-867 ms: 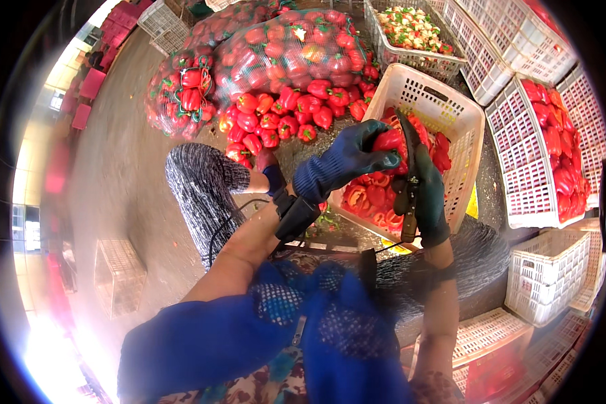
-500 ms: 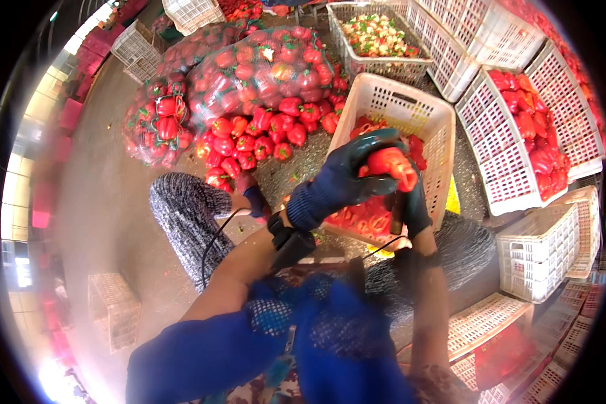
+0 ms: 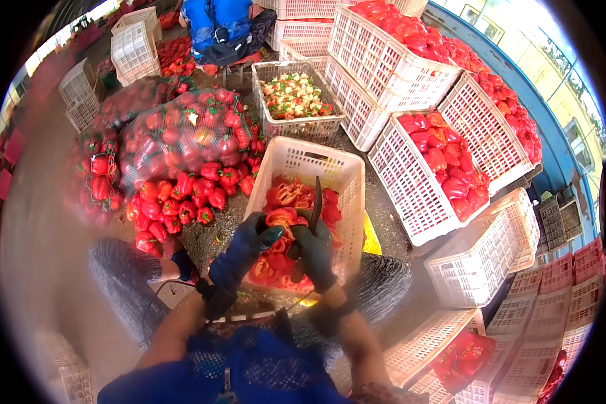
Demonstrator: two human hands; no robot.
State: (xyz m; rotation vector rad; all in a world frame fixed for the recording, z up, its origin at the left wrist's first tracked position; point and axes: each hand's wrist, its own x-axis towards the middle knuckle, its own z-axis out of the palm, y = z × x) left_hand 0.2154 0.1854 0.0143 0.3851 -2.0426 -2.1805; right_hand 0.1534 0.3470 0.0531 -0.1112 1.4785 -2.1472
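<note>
My left hand (image 3: 250,241), in a dark wet glove, closes round a red bell pepper (image 3: 281,218) that looks cut open at the top. My right hand (image 3: 315,253), gloved too, grips a knife (image 3: 316,199), its dark blade pointing up and away beside the pepper. Both hands are above a cream plastic crate (image 3: 349,176) between my knees. Cut red pepper pieces (image 3: 289,193) lie inside that crate. To the left on the floor is a heap of whole red peppers (image 3: 182,195), in front of a full mesh sack (image 3: 175,138).
Beyond my crate stands a grey crate (image 3: 299,127) of pale and green pepper cores. White crates (image 3: 411,195) with red peppers are stacked at the right, near an upright crate (image 3: 471,259). A co-worker in blue (image 3: 217,30) sits at the far side.
My view has swung, showing more of the far right. Both hands have come lower over the crate, and the knife blade now points up, plainly visible. The pepper stays in my left hand.
</note>
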